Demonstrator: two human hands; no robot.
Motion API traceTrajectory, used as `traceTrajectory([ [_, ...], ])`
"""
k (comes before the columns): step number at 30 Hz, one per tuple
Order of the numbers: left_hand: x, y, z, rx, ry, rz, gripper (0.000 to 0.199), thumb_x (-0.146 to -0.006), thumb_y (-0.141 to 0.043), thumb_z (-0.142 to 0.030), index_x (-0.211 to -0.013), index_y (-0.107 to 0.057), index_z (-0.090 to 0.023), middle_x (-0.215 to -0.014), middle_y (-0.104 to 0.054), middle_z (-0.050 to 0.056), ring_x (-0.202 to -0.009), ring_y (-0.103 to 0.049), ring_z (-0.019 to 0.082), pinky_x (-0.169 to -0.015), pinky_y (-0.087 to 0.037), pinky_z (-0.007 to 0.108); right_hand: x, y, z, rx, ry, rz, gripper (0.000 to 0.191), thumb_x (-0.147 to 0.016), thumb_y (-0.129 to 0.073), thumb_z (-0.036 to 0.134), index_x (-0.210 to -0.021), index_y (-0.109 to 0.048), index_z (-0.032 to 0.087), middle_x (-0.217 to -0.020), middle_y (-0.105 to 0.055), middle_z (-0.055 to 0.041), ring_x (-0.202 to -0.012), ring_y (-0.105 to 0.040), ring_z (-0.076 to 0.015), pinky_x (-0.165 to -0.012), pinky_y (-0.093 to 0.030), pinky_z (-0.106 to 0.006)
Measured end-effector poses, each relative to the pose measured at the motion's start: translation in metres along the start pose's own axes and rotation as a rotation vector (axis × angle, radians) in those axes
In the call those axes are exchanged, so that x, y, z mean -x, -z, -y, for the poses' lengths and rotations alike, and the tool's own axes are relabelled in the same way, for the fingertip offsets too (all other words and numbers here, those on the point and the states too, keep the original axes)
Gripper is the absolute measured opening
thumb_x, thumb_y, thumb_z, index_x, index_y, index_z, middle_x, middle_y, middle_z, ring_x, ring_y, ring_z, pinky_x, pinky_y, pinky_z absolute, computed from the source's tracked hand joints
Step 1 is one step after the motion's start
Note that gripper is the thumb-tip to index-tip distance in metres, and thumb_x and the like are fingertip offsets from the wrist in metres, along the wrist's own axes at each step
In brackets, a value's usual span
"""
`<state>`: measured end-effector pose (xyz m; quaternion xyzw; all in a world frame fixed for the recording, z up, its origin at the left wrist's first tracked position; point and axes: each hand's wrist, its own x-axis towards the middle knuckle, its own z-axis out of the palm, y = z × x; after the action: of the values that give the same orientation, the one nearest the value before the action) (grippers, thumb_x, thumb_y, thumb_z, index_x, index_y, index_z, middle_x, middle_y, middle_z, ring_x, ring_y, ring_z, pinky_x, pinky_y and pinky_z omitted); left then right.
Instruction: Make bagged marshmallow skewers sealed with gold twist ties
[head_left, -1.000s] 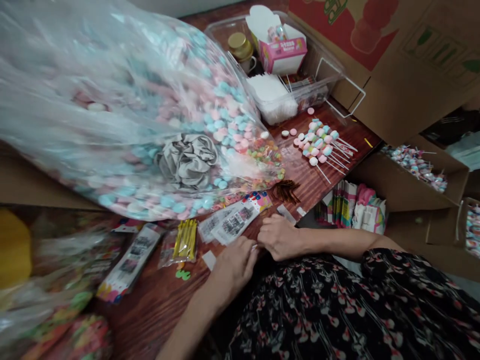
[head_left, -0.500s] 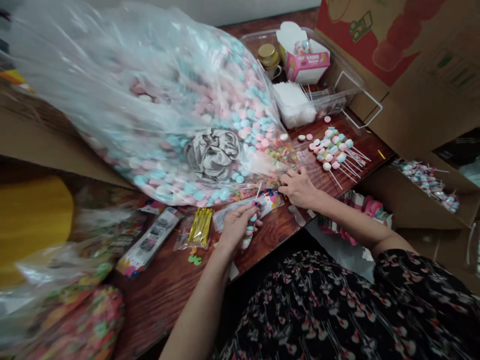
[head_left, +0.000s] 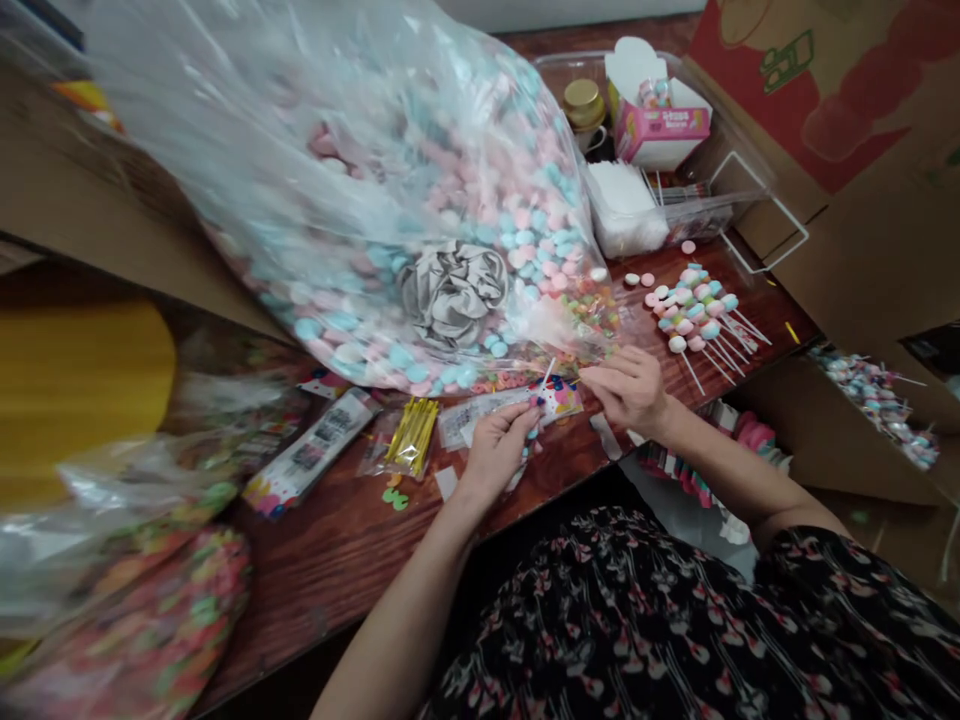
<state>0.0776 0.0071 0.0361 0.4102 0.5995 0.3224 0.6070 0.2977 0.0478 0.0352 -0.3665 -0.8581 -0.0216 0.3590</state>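
My left hand (head_left: pixel 499 450) is closed around a marshmallow stick (head_left: pixel 532 437) in a clear wrapper. Its white stick points up past the thumb, and the fingers hide much of the candy. Just to the right, my right hand (head_left: pixel 628 388) pinches a thin yellow twist tie (head_left: pixel 576 381), of which only a short bit shows. Beneath the hands lies a flat printed packet (head_left: pixel 562 398). To the left is a clear bag of yellow twist ties (head_left: pixel 412 437). Several finished marshmallow skewers (head_left: pixel 694 310) are piled on the table to the right.
A huge clear bag of pink and blue marshmallows (head_left: pixel 480 170) covers the back of the table (head_left: pixel 315 590), a grey scrunched cloth (head_left: pixel 456 292) on it. A plastic bin (head_left: pixel 720 205) and a cardboard box (head_left: pixel 885 200) stand behind right. A bag of gummies (head_left: pixel 165 620) lies front left.
My right hand has drawn back from the big bag's edge and now shows a yellow twist tie at its fingertips. The left hand still holds the wrapped stick. The view has shifted slightly.
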Motion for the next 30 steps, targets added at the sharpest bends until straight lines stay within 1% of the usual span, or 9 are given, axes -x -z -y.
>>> traceTrajectory([
  [5, 0.010, -0.006, -0.003, 0.073, -0.068, -0.022, 0.042, -0.075, -0.067, -0.054, -0.088, -0.071, -0.015, -0.062, -0.057, -0.002, -0.047, -0.047, 0.007, -0.041, -0.037, 0.016, -0.016, -0.025, 0.052, -0.016, 0.004, 0.075, 0.022, -0.091, -0.046, 0.016, -0.083, -0.066, 0.015, -0.064, -0.062, -0.0036, -0.062, -0.052, -0.0159, -0.061, -0.037, -0.031],
  [11, 0.018, 0.010, 0.020, 0.039, -0.034, 0.005, 0.048, -0.079, -0.060, -0.061, -0.101, -0.068, -0.018, -0.064, -0.053, -0.003, -0.048, -0.043, 0.007, -0.041, -0.038, 0.016, -0.004, -0.047, 0.067, -0.220, -0.041, 0.084, 0.028, -0.091, -0.041, 0.009, -0.105, -0.066, 0.012, -0.084, -0.069, -0.0100, -0.078, -0.061, -0.0184, -0.074, -0.049, -0.032],
  [13, 0.017, 0.012, 0.024, -0.016, -0.117, -0.015, 0.043, -0.082, -0.059, -0.057, -0.099, -0.070, -0.019, -0.065, -0.054, -0.002, -0.052, -0.046, 0.008, -0.046, -0.042, 0.018, 0.000, -0.052, 0.070, -0.291, -0.097, 0.072, 0.031, -0.091, -0.041, 0.009, -0.112, -0.063, 0.013, -0.086, -0.070, -0.0102, -0.079, -0.063, -0.0185, -0.074, -0.051, -0.032],
  [17, 0.014, 0.012, 0.025, -0.093, -0.328, -0.106, 0.031, -0.080, -0.064, -0.049, -0.080, -0.072, -0.018, -0.075, -0.062, 0.002, -0.071, -0.058, 0.013, -0.066, -0.050, 0.023, 0.002, -0.055, 0.073, -0.427, -0.195, 0.066, 0.037, -0.091, -0.040, 0.009, -0.122, -0.057, 0.017, -0.098, -0.070, -0.0092, -0.088, -0.066, -0.0180, -0.080, -0.053, -0.032],
  [19, 0.014, 0.012, 0.023, -0.010, -0.260, -0.120, 0.033, -0.078, -0.065, -0.051, -0.079, -0.070, -0.018, -0.071, -0.061, 0.001, -0.066, -0.058, 0.012, -0.057, -0.048, 0.021, 0.001, -0.052, 0.073, -0.475, -0.221, 0.056, 0.031, -0.090, -0.044, 0.010, -0.115, -0.059, 0.018, -0.095, -0.070, -0.0072, -0.085, -0.066, -0.0167, -0.078, -0.052, -0.029],
  [21, 0.014, 0.013, 0.022, 0.111, -0.122, -0.107, 0.039, -0.075, -0.067, -0.056, -0.080, -0.067, -0.018, -0.064, -0.057, -0.001, -0.053, -0.055, 0.010, -0.043, -0.039, 0.018, 0.001, -0.048, 0.072, -0.497, -0.234, 0.048, 0.023, -0.089, -0.048, 0.010, -0.104, -0.063, 0.018, -0.088, -0.070, -0.0059, -0.080, -0.065, -0.0158, -0.075, -0.051, -0.028],
  [23, 0.016, 0.014, 0.021, 0.197, -0.032, -0.070, 0.042, -0.073, -0.068, -0.059, -0.080, -0.063, -0.018, -0.059, -0.054, -0.003, -0.047, -0.052, 0.009, -0.037, -0.032, 0.015, 0.003, -0.045, 0.072, -0.510, -0.259, 0.052, 0.019, -0.088, -0.049, 0.010, -0.093, -0.065, 0.018, -0.081, -0.070, -0.0048, -0.075, -0.063, -0.0150, -0.071, -0.049, -0.027],
  [26, 0.019, 0.013, 0.022, 0.206, -0.028, -0.031, 0.044, -0.071, -0.071, -0.058, -0.083, -0.065, -0.016, -0.061, -0.055, -0.002, -0.049, -0.053, 0.009, -0.038, -0.035, 0.015, 0.006, -0.044, 0.075, -0.548, -0.331, 0.067, 0.018, -0.089, -0.049, 0.013, -0.084, -0.065, 0.019, -0.074, -0.067, -0.0030, -0.068, -0.059, -0.0135, -0.067, -0.046, -0.025],
  [30, 0.022, 0.010, 0.028, 0.124, -0.084, -0.075, 0.044, -0.069, -0.072, -0.057, -0.083, -0.068, -0.015, -0.071, -0.059, 0.000, -0.054, -0.052, 0.009, -0.040, -0.040, 0.018, 0.005, -0.044, 0.079, -0.515, -0.317, 0.117, 0.019, -0.088, -0.048, 0.013, -0.080, -0.064, 0.018, -0.071, -0.063, -0.0027, -0.067, -0.056, -0.0136, -0.067, -0.043, -0.026],
])
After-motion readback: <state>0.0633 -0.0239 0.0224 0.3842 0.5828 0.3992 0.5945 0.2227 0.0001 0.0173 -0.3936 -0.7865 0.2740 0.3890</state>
